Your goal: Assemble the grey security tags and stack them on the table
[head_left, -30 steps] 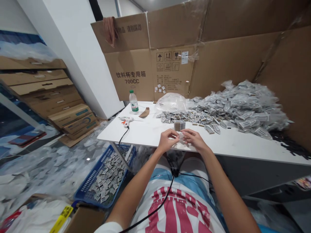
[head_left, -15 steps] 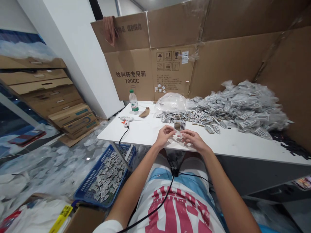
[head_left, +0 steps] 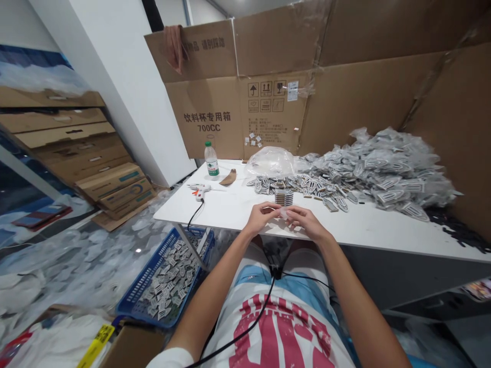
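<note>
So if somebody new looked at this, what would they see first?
Probably the big heap of gray, plastic-wrapped pieces on the right side of the white table, with a tall cardboard wall behind it. Maybe then the blue basket of similar pieces, low on the left. In the middle, near the table's front edge, the left hand and right hand hold a small whitish piece.

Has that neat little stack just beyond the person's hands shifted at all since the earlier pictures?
No; the stack stands in the same spot on the white table, neither nearer its front edge nor sideways.
</note>
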Demonstrator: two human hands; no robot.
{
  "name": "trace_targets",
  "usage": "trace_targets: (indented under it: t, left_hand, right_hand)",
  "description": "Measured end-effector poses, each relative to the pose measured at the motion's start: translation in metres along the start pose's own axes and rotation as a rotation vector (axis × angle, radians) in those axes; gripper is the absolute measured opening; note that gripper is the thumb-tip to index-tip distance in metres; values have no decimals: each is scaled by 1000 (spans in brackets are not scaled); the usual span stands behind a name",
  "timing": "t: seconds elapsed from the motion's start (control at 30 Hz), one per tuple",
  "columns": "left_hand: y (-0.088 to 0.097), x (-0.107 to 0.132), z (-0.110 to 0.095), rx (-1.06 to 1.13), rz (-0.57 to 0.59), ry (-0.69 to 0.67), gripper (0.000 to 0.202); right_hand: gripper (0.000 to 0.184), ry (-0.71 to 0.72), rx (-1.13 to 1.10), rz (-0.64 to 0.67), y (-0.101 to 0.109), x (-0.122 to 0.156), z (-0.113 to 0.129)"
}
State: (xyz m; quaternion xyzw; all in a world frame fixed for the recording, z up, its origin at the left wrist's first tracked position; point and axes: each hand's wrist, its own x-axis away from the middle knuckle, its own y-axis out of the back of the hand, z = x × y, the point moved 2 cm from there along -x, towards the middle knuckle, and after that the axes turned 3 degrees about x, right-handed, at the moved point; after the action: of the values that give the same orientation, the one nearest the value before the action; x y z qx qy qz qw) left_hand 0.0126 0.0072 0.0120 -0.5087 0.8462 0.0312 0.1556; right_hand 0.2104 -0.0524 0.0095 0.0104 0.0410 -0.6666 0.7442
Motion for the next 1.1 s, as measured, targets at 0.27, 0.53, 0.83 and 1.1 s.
trace_targets:
  t: [0.27, 0.53, 0.83, 1.1]
  left_hand:
    - [0, 0, -3, 57, -57, 50, 46]
    - [-1, -1, -3, 27, 72, 51, 50]
    - [1, -1, -4, -25, 86, 26, 38]
    - [-4, 1, -5, -115, 84, -53, 34]
  right_hand:
    - [41, 36, 92, 55, -6, 1, 5]
    - [42, 37, 35, 6, -2, -3, -1]
    - [45, 16, -21, 16, 0, -1, 1]
    - [44, 28, 18, 46, -2, 1, 7]
